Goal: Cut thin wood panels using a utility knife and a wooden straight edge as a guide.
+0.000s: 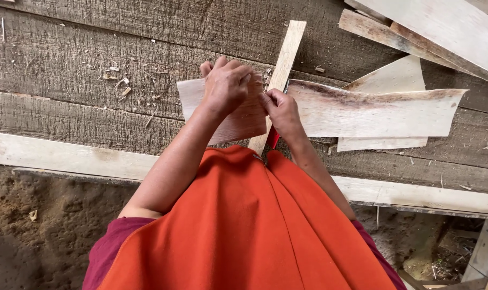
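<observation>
Pressing left hand on thin wood sheet; right hand pinching sheet edge.

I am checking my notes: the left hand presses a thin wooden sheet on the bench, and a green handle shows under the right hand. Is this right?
Not quite. In the head view the handle under the right hand is red, not green. The left hand does press the thin wooden sheet on the bench.
</observation>
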